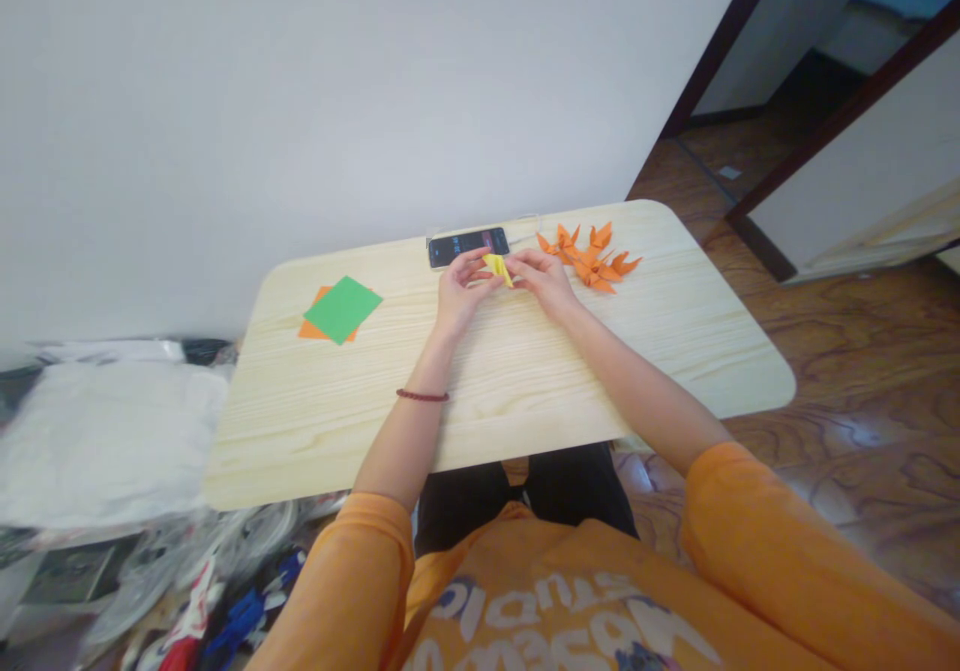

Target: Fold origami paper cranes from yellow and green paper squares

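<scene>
A folded piece of yellow paper (pixel 498 268) sits over the pale wood tabletop (pixel 517 401), held in a narrow grip between the left hand (pixel 461 286) and right hand (pixel 541 281). A black smartphone (pixel 469 247) lies just beyond it, folded orange origami pieces (pixel 592 261) sit beside the right hand, and a green sheet (pixel 343 309) overlaps an orange sheet (pixel 312 329) well left.

On the worktop (pixel 675 351), a folded paper piece (pixel 498 268) sits between the left hand (pixel 461 286) and the right hand (pixel 541 283), held by the fingers of both. Directly behind the hands lies a phone (pixel 469 247). Just beside the right hand, to its right, lie folded paper figures (pixel 590 261). Well left of the left hand, an upper paper sheet (pixel 343 309) lies on a lower paper sheet (pixel 313 329).
</scene>
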Tool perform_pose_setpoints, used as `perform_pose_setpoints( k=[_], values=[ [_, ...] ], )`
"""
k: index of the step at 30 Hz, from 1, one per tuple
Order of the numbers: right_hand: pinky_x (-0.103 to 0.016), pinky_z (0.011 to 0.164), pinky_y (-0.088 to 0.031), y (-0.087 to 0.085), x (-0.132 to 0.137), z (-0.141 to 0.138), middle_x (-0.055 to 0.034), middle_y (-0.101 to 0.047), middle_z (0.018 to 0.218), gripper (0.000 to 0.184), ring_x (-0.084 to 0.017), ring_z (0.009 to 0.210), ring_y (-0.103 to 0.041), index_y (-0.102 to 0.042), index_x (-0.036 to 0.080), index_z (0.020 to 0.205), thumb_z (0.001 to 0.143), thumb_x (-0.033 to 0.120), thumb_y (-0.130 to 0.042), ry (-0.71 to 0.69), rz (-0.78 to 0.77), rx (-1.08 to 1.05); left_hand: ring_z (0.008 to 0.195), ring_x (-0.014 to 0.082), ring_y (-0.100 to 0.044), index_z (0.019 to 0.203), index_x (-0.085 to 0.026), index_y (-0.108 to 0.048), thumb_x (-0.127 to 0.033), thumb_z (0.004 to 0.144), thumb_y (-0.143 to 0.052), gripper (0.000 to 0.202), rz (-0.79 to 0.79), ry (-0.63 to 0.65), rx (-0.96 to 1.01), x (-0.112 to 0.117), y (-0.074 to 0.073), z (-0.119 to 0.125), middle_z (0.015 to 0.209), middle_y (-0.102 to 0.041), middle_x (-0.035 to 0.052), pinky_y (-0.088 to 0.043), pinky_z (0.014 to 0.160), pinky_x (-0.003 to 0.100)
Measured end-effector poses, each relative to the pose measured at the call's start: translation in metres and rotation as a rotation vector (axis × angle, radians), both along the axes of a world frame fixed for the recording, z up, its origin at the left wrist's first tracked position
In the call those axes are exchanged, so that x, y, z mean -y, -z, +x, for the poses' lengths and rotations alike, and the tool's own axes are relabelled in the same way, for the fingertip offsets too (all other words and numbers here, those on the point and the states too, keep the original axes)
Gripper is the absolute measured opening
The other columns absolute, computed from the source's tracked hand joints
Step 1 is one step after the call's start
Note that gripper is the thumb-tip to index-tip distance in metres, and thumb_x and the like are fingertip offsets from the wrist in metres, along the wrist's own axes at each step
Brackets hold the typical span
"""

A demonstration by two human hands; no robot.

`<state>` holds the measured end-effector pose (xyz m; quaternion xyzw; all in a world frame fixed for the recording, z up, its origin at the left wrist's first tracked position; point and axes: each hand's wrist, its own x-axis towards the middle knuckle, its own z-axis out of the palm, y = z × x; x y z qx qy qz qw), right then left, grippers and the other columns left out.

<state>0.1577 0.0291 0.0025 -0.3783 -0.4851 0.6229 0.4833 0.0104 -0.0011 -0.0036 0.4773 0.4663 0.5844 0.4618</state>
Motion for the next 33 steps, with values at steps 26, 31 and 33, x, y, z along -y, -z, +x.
perform_pose_setpoints(
  k=[26, 31, 33],
  values=[
    [-0.029, 0.064, -0.056, 0.01, -0.007, 0.0, 0.0031, -0.062, 0.069, 0.033, -0.01, 0.059, -0.06, -0.06, 0.02, 0.076, 0.059, 0.04, -0.08, 0.127, 0.041, -0.041, 0.075, 0.0166, -0.068, 0.081, -0.015, -0.067, -0.023, 0.062, -0.078, 0.024, 0.033, -0.086, -0.087, -0.004, 0.006, -0.001, 0.083, -0.072, 0.0064, -0.055, 0.079, 0.033],
    [-0.025, 0.061, -0.054, 0.002, -0.003, 0.0, 0.0028, -0.063, 0.064, 0.034, -0.009, 0.059, -0.061, -0.06, 0.019, 0.07, 0.059, 0.047, -0.079, 0.123, 0.01, -0.06, 0.07, 0.0149, -0.067, 0.076, -0.016, -0.07, -0.026, 0.062, -0.077, 0.019, 0.05, -0.178, -0.079, -0.007, 0.007, -0.004, 0.078, -0.073, 0.0043, -0.055, 0.068, 0.027],
    [-0.024, 0.061, -0.054, -0.001, -0.001, 0.0, 0.0025, -0.064, 0.064, 0.035, -0.009, 0.06, -0.061, -0.061, 0.02, 0.07, 0.059, 0.047, -0.079, 0.125, -0.006, -0.051, 0.07, 0.0146, -0.066, 0.076, -0.017, -0.07, -0.028, 0.064, -0.074, 0.017, 0.069, -0.171, -0.073, -0.007, 0.007, -0.004, 0.079, -0.073, 0.0036, -0.054, 0.063, 0.026]
  ],
)
